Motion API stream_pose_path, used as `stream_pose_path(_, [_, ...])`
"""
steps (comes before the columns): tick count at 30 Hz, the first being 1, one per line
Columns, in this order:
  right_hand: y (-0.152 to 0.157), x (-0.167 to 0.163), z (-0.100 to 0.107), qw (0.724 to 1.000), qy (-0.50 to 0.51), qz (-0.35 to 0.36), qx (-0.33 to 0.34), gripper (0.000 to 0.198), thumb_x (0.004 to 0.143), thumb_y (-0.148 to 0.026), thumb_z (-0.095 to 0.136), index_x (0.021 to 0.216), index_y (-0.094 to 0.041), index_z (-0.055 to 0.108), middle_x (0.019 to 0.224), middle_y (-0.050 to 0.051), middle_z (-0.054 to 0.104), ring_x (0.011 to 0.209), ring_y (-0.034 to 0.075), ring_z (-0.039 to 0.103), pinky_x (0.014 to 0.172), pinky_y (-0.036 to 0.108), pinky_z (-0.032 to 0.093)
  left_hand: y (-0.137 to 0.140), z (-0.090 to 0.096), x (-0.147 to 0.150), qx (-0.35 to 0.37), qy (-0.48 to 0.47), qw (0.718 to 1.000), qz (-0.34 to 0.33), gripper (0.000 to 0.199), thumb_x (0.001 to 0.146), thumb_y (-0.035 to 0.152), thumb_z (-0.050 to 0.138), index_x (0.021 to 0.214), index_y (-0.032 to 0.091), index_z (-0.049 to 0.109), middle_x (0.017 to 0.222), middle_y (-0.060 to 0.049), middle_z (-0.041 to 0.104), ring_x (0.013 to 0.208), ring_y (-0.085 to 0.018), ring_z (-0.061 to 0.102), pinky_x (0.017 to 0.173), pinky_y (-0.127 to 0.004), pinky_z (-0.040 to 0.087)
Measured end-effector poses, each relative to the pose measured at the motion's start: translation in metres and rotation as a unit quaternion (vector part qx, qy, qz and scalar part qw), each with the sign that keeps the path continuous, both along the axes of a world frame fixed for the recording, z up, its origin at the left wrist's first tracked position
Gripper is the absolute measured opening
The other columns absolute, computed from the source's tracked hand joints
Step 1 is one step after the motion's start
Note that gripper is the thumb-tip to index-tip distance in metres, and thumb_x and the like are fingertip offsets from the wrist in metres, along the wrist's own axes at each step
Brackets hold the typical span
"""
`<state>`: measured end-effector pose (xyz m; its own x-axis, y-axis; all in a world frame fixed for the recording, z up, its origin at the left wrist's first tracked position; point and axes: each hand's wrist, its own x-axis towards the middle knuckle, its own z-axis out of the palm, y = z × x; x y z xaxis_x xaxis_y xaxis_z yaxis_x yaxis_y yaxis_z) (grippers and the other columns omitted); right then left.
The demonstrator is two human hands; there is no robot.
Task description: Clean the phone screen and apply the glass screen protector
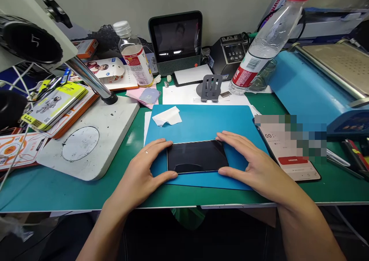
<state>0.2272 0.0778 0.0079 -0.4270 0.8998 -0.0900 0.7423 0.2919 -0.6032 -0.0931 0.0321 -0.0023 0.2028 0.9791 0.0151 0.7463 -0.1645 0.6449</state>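
Observation:
A dark smartphone (197, 156) lies sideways, screen up, on a blue mat (201, 118). Its glass shows reflections and a curved line along the lower edge. My left hand (150, 163) holds its left end, fingers at the upper left corner and thumb at the lower left. At the other end my right hand (245, 157) grips it the same way, fingers on the upper right corner and thumb on the lower right. A crumpled white wipe (167, 116) rests on the mat above the phone.
To the right lies a second phone (291, 153) with a lit screen, partly blurred out. A white stand base (89, 142) and boxes (54, 105) fill the left. Behind are two bottles (137, 65), a display device (175, 38), a grey phone holder (211, 88) and a blue machine (311, 88).

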Motion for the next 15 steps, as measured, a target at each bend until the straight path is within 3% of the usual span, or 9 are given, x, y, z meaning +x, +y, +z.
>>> stream_pose_path(7, [0.0057, 0.0050, -0.0063, 0.999, 0.026, -0.010, 0.017, 0.080, 0.086, -0.063, 0.071, 0.157, -0.039, 0.044, 0.158, 0.007, 0.054, 0.146, 0.039, 0.050, 0.117, 0.061, 0.046, 0.0009, 0.0037, -0.0035, -0.019, -0.024, 0.999, -0.031, 0.073, 0.090, 0.050, 0.076, 0.153, 0.033, 0.042, 0.160, -0.007, 0.050, 0.150, -0.030, 0.046, 0.123, -0.051, 0.043])
stream_pose_path(15, [0.0072, -0.0003, -0.0084, 0.995, 0.071, -0.066, 0.025, 0.050, 0.101, -0.051, 0.053, 0.149, -0.039, 0.054, 0.140, 0.005, 0.066, 0.135, 0.032, 0.060, 0.109, 0.053, 0.054, 0.0006, 0.0016, -0.0053, 0.005, -0.041, 0.999, -0.033, 0.063, 0.094, 0.041, 0.072, 0.150, 0.033, 0.044, 0.157, -0.006, 0.053, 0.147, -0.029, 0.050, 0.122, -0.049, 0.044])
